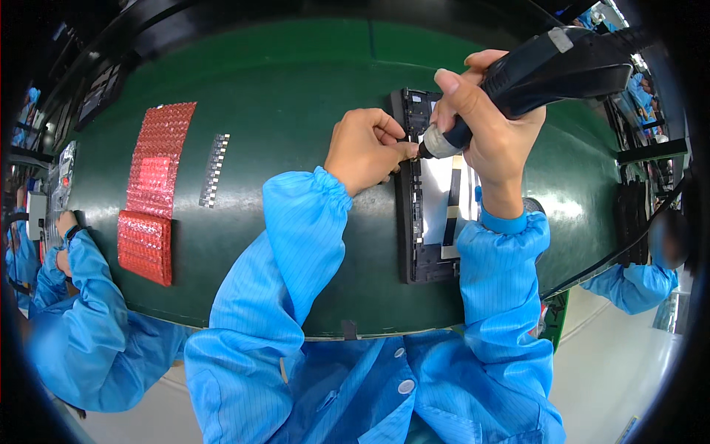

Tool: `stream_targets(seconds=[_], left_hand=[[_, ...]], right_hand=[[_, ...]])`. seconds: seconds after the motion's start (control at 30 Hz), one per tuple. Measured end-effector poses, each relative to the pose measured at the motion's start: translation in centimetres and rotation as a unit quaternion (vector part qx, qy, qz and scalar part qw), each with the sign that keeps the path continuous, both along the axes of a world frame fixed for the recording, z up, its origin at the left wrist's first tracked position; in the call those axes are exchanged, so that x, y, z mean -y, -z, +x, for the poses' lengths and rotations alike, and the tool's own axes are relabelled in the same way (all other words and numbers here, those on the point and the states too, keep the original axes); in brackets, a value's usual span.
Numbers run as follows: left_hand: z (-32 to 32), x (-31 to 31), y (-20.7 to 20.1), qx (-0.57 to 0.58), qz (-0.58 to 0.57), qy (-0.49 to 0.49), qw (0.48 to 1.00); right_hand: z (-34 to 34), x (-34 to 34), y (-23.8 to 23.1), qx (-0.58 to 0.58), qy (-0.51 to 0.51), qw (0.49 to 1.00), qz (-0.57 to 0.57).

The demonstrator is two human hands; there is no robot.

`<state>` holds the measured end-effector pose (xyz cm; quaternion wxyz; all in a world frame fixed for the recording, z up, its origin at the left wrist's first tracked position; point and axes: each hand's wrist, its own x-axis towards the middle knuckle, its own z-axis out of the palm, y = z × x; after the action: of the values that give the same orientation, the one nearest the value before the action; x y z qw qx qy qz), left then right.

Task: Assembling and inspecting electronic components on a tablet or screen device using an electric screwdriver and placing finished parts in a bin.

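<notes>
An electric screwdriver (551, 74) with a black body and pale collar lies in the grip of my right hand (504, 144). Its nose slants down and left to the fingertips of my left hand (362, 152). Those left fingers are pinched together at the tool's tip; anything between them is too small or hidden to name. Both hands are over the left part of a black rectangular frame (405, 248), which lies flat on the table. Inside the frame is a silvery panel (435, 189) crossed by a dark strip. My right hand and forearm hide the frame's right side.
On the green table (296, 96), red bubble-wrap packaging (151, 181) lies at the left, beside a strip of small black-and-white pieces (214, 170). A black cable (610, 257) runs along the right edge. Co-workers in blue sleeves (92, 285) sit at both sides.
</notes>
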<state>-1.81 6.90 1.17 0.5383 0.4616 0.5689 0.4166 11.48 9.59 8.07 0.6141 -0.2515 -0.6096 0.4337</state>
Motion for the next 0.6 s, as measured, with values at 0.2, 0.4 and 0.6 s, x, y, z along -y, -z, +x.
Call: stream_targets(seconds=[0.2, 0.4, 0.6], left_hand=[[0.06, 0.04, -0.3, -0.001, -0.011, 0.0, 1.0], [0.01, 0.08, -0.18, -0.002, -0.016, -0.002, 1.0], [-0.23, 0.03, -0.08, -0.001, -0.018, 0.002, 1.0]], right_hand=[[0.13, -0.21, 0.34, -0.001, 0.003, 1.0, -0.01], [0.03, -0.26, 0.39, 0.014, 0.005, 1.0, -0.009], [-0.63, -0.22, 0.38, 0.038, -0.016, 0.999, -0.005]])
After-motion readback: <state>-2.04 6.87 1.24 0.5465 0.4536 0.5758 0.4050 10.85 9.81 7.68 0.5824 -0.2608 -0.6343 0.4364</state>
